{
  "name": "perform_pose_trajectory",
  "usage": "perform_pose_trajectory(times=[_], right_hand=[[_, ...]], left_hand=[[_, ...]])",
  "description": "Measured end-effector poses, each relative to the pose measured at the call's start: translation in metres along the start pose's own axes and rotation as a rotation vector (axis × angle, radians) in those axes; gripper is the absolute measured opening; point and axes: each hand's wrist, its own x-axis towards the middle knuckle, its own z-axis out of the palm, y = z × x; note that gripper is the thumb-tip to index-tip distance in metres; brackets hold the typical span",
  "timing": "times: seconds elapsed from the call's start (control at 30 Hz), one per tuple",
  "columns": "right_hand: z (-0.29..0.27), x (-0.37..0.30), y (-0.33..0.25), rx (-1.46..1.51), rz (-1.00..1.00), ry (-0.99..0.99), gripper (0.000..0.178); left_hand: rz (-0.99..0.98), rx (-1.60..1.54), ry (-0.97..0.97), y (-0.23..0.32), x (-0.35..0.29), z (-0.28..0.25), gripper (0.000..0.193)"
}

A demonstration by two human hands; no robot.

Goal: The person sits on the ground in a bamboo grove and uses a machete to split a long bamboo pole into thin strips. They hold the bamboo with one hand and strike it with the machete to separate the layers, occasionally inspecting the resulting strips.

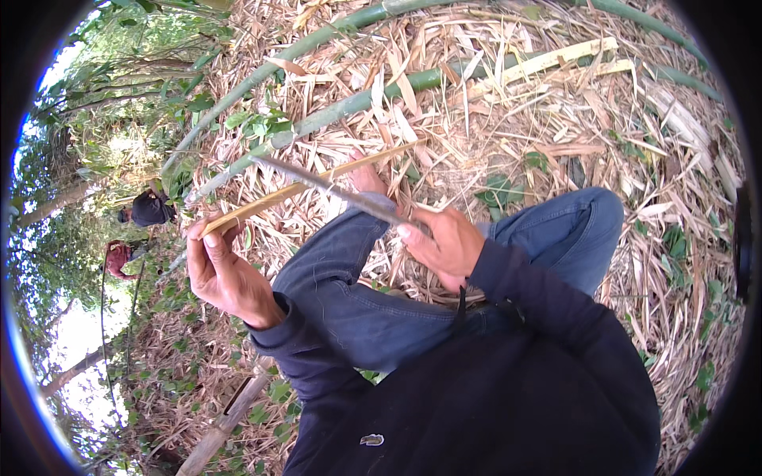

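My left hand (226,274) pinches one end of a split bamboo strip (266,202) between thumb and fingers. The yellowish strip slants up and away to the right, over my shin. In my right hand (446,247) is a long, narrow, dark-bladed knife (341,193), its handle mostly hidden by the fingers. The thumb lies along the near part of the blade. The blade points to the far left and crosses the strip near its middle. Whether the edge bites into the strip, I cannot tell.
I sit on ground strewn with dry bamboo leaves and shavings, legs in blue jeans (349,309) folded. Long green bamboo poles (357,103) lie beyond my feet, with pale split pieces (548,63) nearby. Two people (151,208) are farther off at left. A dry bamboo stem (230,416) lies at lower left.
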Motion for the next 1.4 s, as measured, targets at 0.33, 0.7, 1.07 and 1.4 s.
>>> perform_pose_trajectory(times=[0.33,0.7,1.07,1.4], right_hand=[[0.008,0.029,0.114,-0.114,0.383,0.164,0.066],[0.002,0.035,0.19,-0.199,0.677,0.176,0.078],[-0.064,0.031,0.221,-0.526,0.543,0.359,0.087],[-0.036,0.026,0.077,-0.358,-0.326,0.338,0.064]], left_hand=[[-0.058,-0.053,0.05,-0.005,0.005,-0.001,0.022],[-0.09,-0.072,0.11,-0.005,0.007,0.007,0.028],[-0.086,-0.099,0.436,-0.004,0.036,-0.019,0.019],[0.047,-0.303,0.155,0.081,0.091,0.001,0.024]])
